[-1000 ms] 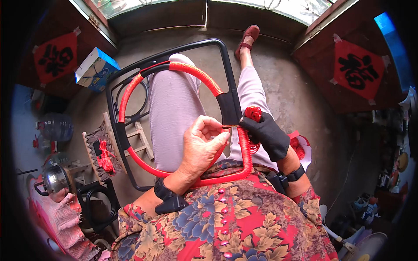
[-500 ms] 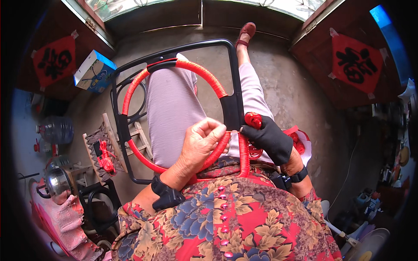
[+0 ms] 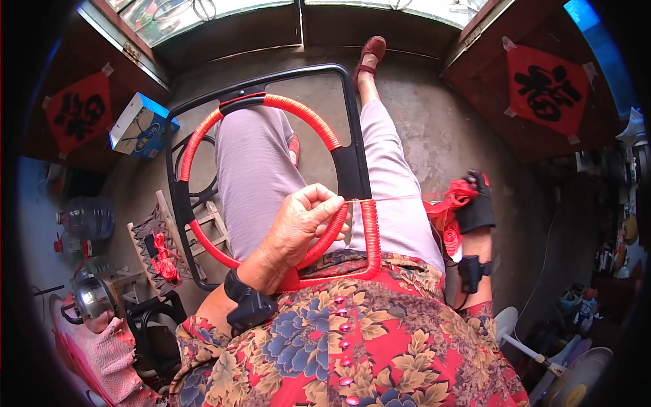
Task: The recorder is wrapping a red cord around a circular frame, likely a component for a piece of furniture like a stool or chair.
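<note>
A black metal frame [image 3: 352,108] with rounded corners lies across my lap. The ring inside it [image 3: 305,112] is mostly wrapped in red cord, and so is the frame's near right corner [image 3: 371,237]. My bare left hand [image 3: 308,220] pinches the red cord against the wrapped ring, close to the frame's right bar. From there a thin strand of red cord [image 3: 393,198] runs taut to the right. My right hand [image 3: 476,203], in a black fingerless glove, is closed round a bundle of red cord [image 3: 456,197] out beyond my right thigh.
A low stool with a woven seat [image 3: 157,237] stands at left, holding a red cord hank [image 3: 163,256]. Further left are a clear plastic jug [image 3: 88,217] and a metal pot [image 3: 93,303]. A blue and white box [image 3: 144,127] is by the left door. A white fan [image 3: 576,380] lies at lower right.
My right hand has swung from beside the frame's right bar out to the right, drawing the cord into a long strand. My left hand keeps its pinch at the ring.
</note>
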A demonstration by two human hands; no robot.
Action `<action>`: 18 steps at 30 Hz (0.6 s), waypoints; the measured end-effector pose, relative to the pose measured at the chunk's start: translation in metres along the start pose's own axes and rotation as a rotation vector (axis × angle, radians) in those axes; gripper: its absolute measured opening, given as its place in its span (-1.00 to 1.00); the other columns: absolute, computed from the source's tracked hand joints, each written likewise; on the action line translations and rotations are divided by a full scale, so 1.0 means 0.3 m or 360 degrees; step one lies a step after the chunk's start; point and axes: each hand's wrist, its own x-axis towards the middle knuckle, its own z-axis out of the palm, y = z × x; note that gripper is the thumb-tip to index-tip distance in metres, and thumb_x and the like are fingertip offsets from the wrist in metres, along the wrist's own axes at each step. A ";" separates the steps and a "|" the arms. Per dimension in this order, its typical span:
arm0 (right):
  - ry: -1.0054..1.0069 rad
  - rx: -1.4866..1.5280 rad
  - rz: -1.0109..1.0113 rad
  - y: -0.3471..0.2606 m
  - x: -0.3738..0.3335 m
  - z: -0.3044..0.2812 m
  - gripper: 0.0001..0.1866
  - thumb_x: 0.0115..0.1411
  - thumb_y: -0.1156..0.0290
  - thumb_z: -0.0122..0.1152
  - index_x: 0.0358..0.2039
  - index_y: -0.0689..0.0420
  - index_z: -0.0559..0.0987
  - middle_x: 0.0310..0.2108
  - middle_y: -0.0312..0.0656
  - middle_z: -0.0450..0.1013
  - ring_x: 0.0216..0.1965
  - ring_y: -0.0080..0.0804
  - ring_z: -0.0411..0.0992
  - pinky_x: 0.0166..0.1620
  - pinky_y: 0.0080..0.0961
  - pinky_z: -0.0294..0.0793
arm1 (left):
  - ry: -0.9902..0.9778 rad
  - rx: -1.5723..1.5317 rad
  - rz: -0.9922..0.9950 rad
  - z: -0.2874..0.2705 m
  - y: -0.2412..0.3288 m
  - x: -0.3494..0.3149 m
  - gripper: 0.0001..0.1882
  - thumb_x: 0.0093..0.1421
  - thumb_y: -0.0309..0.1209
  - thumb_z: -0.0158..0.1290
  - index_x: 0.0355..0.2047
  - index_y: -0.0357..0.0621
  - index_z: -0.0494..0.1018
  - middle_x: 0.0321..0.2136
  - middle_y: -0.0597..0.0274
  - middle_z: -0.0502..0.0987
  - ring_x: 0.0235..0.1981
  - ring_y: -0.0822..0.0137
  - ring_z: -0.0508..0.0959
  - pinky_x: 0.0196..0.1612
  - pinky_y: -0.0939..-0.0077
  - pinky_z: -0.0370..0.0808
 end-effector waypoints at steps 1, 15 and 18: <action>0.0040 0.0916 0.0429 0.029 0.065 -0.181 -0.82 0.31 0.30 0.05 -0.44 0.04 0.47 -0.51 -0.33 0.42 -0.45 -0.52 0.37 -0.37 -0.59 0.40 | -0.0015 -0.0002 -0.0003 -0.002 -0.005 0.007 -0.85 0.26 -0.38 0.09 -0.29 -0.17 0.39 -0.43 0.17 0.55 -0.46 0.37 0.62 -0.34 0.54 0.65; -0.1377 -0.0904 0.0617 -0.181 -0.128 0.343 -0.66 0.14 0.44 0.22 -0.05 0.22 0.52 -0.22 -0.16 0.54 -0.20 -0.49 0.47 -0.09 -0.51 0.44 | 0.0090 -0.0166 0.0213 -0.018 -0.050 0.030 -0.82 0.32 -0.46 -0.04 -0.11 -0.26 0.36 -0.24 0.08 0.55 -0.22 0.33 0.60 -0.08 0.44 0.57; -0.1599 -0.1124 0.0198 -0.108 -0.156 0.527 -0.59 0.11 0.35 0.30 -0.01 0.15 0.51 -0.29 -0.08 0.54 -0.27 -0.45 0.49 -0.15 -0.47 0.47 | 0.0061 0.0064 0.0284 -0.011 -0.038 0.026 -0.74 0.31 -0.51 -0.05 -0.01 -0.32 0.36 -0.23 0.13 0.55 -0.19 0.37 0.58 -0.08 0.51 0.55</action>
